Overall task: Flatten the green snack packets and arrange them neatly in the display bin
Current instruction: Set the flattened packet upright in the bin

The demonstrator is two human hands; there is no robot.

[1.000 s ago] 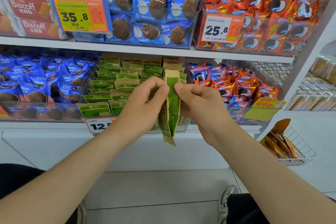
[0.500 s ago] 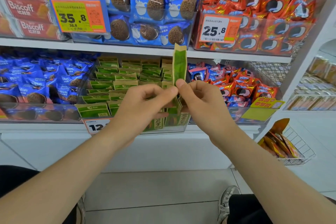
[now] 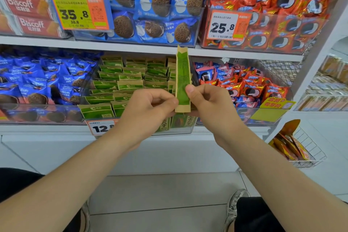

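Note:
A green and tan snack packet (image 3: 182, 73) stands upright, seen edge-on, in front of the middle shelf. My right hand (image 3: 209, 103) pinches its lower part with thumb and fingers. My left hand (image 3: 150, 107) pinches the same lower part from the left side. Behind both hands a clear display bin (image 3: 175, 130) holds several more green packets (image 3: 128, 81) in rows, some lying flat, others leaning.
Blue cookie packs (image 3: 37, 83) fill the bin to the left and red and blue packs (image 3: 244, 88) the bin to the right. An upper shelf (image 3: 131, 45) carries more bins with price tags. A wire basket (image 3: 301, 149) hangs low on the right.
The packet hung below my hands a second ago; it has been turned upright and lifted, and now sticks up above my fingers in front of the bin.

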